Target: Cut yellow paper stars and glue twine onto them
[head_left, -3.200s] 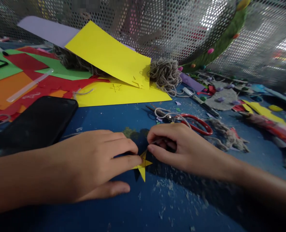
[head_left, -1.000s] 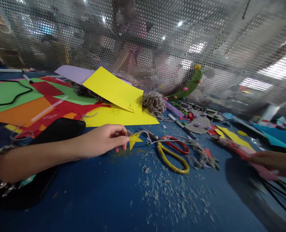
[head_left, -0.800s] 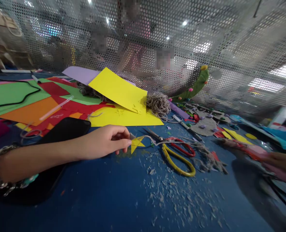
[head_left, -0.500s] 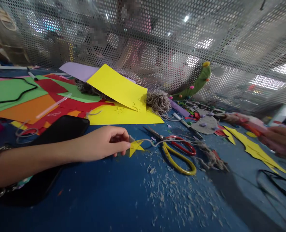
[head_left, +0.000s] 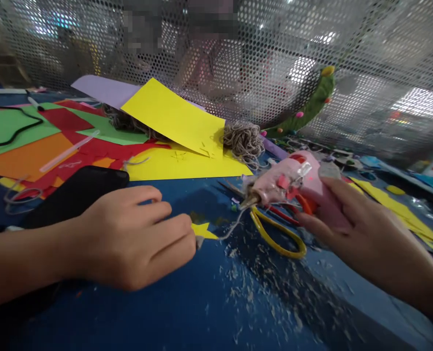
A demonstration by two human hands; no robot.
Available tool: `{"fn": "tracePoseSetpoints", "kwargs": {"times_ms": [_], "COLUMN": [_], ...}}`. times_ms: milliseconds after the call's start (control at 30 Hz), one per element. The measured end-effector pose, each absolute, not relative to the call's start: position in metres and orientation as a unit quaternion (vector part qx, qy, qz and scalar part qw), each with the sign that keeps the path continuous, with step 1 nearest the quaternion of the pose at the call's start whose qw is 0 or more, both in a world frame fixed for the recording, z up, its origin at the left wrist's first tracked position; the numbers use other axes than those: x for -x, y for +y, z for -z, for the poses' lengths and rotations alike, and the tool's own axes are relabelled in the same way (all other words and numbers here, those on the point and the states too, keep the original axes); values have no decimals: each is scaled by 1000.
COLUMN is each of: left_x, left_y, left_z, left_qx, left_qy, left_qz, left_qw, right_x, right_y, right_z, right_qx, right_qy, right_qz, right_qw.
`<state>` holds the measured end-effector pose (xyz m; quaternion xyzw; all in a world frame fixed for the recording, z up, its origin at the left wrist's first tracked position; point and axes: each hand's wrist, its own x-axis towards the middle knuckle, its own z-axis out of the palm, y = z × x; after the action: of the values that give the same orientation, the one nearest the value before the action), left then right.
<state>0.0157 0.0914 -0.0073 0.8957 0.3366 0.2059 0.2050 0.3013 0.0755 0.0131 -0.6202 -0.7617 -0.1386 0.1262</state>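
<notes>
My left hand (head_left: 139, 239) is closed on a small yellow paper star (head_left: 204, 230) just above the blue table (head_left: 158, 317); its points stick out past the fingers. A grey string (head_left: 233, 227) runs from the star toward the right. In my right hand (head_left: 363, 234) is a pink hot glue gun (head_left: 293, 183), its nozzle pointing left and down near the string. Beneath the glue gun lie scissors (head_left: 280, 241) with one yellow and one red handle, partly hidden by it.
Yellow sheets (head_left: 176, 117), a ball of grey yarn (head_left: 244, 141) and coloured papers (head_left: 22, 151) lie behind. A black phone (head_left: 81, 192) sits beside my left hand. Glue scraps (head_left: 260, 292) litter the table, and a perforated metal screen (head_left: 267, 53) stands at the back.
My right hand has brought the glue gun in from the right edge to above the scissors. My left hand has turned over, knuckles up, and now covers more of the star.
</notes>
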Motion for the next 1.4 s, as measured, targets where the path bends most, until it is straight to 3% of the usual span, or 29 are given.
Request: {"fn": "tracePoseSetpoints", "kwargs": {"times_ms": [133, 367, 800, 1400], "left_x": [-17, -18, -18, -16], "left_y": [73, 70, 65, 73], "left_z": [16, 11, 15, 14], "left_qx": [-927, -932, -918, -933], "left_qy": [298, 217, 302, 224], "left_qz": [-216, -176, -212, -230], "left_qw": [-76, -231, -148, -163], "right_x": [-302, -296, -296, -296], "right_y": [69, 65, 65, 66], "right_z": [-6, -3, 2, -2], "right_qx": [574, 520, 528, 542], "right_qy": [-793, -827, -827, -818], "right_qz": [170, 180, 163, 165], "right_qw": [116, 118, 108, 105]}}
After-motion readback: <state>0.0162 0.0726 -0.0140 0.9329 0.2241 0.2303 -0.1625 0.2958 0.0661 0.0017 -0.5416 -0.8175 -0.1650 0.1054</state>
